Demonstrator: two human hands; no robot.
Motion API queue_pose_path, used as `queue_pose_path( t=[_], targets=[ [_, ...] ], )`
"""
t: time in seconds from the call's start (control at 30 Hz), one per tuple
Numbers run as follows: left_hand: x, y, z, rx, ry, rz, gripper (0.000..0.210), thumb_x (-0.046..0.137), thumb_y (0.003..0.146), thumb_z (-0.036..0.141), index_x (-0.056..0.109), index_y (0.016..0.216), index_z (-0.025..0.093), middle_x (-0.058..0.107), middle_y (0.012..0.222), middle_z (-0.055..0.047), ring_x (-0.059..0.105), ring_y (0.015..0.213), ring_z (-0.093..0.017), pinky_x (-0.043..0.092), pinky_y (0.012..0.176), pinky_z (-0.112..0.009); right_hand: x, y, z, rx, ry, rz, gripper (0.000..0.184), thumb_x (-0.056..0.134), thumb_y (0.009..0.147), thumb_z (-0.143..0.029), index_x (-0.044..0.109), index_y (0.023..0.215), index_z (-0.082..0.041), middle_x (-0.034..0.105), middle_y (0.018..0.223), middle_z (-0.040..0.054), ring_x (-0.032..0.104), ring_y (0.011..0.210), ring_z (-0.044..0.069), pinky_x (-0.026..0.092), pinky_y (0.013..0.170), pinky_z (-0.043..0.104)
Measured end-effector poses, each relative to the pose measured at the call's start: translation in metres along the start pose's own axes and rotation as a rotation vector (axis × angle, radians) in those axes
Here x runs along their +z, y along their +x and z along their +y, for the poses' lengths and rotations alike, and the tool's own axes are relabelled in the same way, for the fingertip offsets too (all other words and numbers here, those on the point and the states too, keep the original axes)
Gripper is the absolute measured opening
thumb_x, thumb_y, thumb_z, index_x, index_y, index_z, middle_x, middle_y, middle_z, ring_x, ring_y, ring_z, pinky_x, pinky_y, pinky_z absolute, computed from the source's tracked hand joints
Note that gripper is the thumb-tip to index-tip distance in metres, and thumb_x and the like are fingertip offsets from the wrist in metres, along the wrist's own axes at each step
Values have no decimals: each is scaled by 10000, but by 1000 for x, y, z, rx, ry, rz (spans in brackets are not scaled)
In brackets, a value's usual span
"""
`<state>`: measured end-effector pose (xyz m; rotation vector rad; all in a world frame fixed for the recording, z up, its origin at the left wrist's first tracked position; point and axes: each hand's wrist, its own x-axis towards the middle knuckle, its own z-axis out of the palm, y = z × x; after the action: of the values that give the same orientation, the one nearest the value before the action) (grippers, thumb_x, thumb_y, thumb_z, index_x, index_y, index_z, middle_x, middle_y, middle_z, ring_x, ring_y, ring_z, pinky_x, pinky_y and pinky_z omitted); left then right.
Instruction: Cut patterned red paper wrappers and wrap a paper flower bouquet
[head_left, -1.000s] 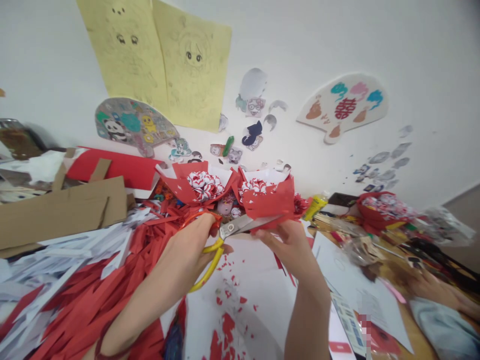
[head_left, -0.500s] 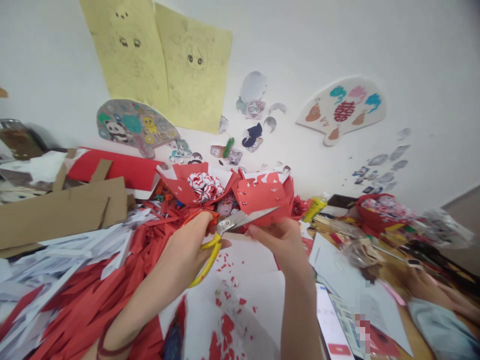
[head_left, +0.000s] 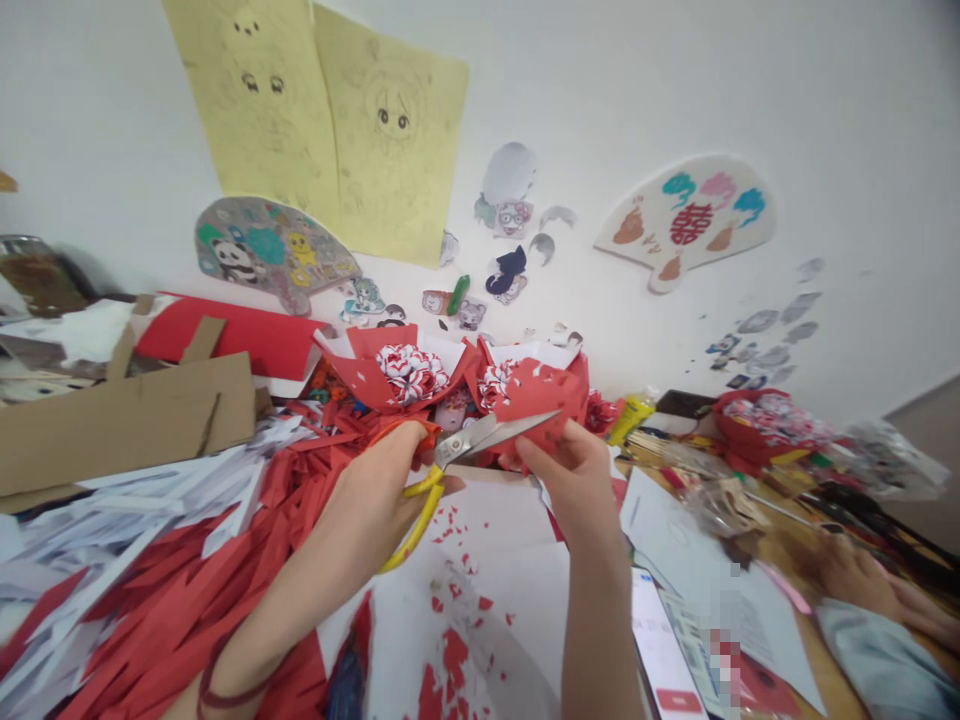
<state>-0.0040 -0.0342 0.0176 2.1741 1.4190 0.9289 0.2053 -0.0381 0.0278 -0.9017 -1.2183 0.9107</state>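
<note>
My left hand (head_left: 394, 475) is closed on a pair of scissors (head_left: 461, 443) with yellow handles, the blades pointing right and slightly apart. In my right hand (head_left: 577, 475) a piece of red paper (head_left: 536, 393) with small cut-out holes is pinched between thumb and fingers. The blades lie across the paper's lower edge; whether they bite into it I cannot tell. Below my hands, small red paper scraps (head_left: 456, 650) are strewn over a white sheet (head_left: 517, 570). Just behind the paper stands a red-wrapped bouquet with red-and-white paper flowers (head_left: 495, 383).
Heaps of red paper strips (head_left: 225, 570) and white strips (head_left: 112, 520) cover the left side, with cardboard (head_left: 127, 425) behind. Another paper bouquet (head_left: 411, 372) stands by the wall. At right lie a phone (head_left: 664, 640), papers, a glue bottle (head_left: 634, 415) and another person's hand (head_left: 855, 575).
The red paper has shifted right and turned in my right hand, uncovering flowers behind it. The scissors have barely moved. At right, the small object by the other person's hand no longer shows.
</note>
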Motion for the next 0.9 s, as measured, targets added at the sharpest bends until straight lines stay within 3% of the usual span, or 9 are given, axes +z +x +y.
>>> queue_pose_path(
  t=[0.1,0.3,0.43,0.63,0.9],
  targets=[
    [2,0,-1,8,22,11,246,570,848,395,387,830,231,543,786,26,514,674,-161,362,625,-277,3,-2,-4,19,-74,-31,206,803,706,-270,728,881,-192,770,855,44,725,788,217,614,738,346],
    [3,0,0,13,-2,-3,253,576,849,415,399,853,234,549,811,28,518,694,-160,365,629,-275,7,-3,-7,-121,-155,24,181,726,791,-293,723,958,-221,763,990,30,716,929,211,589,837,336],
    [4,1,0,3,-10,3,217,561,851,380,401,854,234,540,801,30,510,692,-160,360,630,-277,8,-4,-6,-144,-196,58,126,721,791,-293,733,882,-206,767,901,28,718,875,212,588,808,333],
    [6,0,4,-10,17,16,225,538,847,381,372,814,233,488,748,29,475,663,-167,335,616,-285,19,-3,0,-75,-32,126,190,806,678,-270,739,828,-175,768,818,42,723,764,229,606,725,353],
    [11,-5,12,-58,-91,-16,234,478,883,411,332,825,238,454,790,17,446,699,-170,350,639,-306,44,-4,19,-120,54,252,187,778,708,-355,730,786,-191,755,787,33,704,729,214,606,740,364]
  ],
)
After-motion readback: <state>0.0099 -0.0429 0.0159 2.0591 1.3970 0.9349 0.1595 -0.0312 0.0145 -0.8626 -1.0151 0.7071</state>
